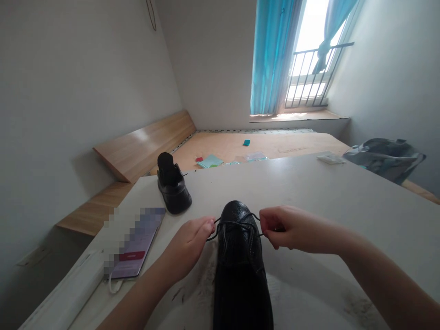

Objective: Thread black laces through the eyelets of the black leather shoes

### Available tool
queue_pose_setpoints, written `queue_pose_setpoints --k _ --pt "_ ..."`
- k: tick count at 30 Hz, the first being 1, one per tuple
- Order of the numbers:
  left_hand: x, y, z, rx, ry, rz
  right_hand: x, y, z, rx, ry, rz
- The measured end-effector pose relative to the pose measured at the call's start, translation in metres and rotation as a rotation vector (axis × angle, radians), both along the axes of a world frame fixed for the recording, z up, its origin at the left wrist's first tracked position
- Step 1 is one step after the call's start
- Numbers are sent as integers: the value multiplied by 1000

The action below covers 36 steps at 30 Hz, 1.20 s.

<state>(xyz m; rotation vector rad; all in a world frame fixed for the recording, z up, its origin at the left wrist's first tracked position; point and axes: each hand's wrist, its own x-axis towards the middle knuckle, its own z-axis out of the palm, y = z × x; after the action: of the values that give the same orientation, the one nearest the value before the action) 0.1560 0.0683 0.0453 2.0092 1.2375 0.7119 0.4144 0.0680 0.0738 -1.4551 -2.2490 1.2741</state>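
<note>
A black leather shoe (237, 256) rests on the white table with its toe pointing away from me. Its thin black shoelace (237, 223) runs across the front of the shoe and out to both sides. On the left side my left hand (195, 238) is closed, pinching the lace between thumb and fingers. My right hand (285, 227), closed too, grips the lace on the right side, its fingers curled in. Both hands are just beside the shoe, above the table. A second black shoe (174, 188) stands farther back to the left, its tongue upright.
A phone or tablet (137, 256) with a white cable (113, 285) lies on the white table (309, 192) at left. A small clear packet (330, 158) sits near the far right edge. Beyond are a wooden bed board (220, 142) with papers (210, 161) and a grey bag (387, 158).
</note>
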Motion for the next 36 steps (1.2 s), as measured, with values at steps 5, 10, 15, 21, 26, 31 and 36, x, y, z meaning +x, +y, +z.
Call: queue_pose_setpoints --k 5,10,15,21,26,31,36 --pt "-2 1 -2 -47 72 -85 0 -3 2 -89 64 -7" --pt "-7 0 3 102 302 -101 -5 -10 -1 -43 57 -5" --pt "-8 -4 11 148 362 -176 -15 -15 -1 166 -20 24" --pt "-9 -4 13 189 366 -187 -20 -15 -2 279 -72 2" --pt "-11 -5 10 237 420 -185 -22 -16 -4 268 -84 4" --pt "-9 -3 7 286 453 -204 -22 -18 -1 243 -15 19" --pt "-3 -11 8 321 440 -201 -18 -19 2 181 -31 76"
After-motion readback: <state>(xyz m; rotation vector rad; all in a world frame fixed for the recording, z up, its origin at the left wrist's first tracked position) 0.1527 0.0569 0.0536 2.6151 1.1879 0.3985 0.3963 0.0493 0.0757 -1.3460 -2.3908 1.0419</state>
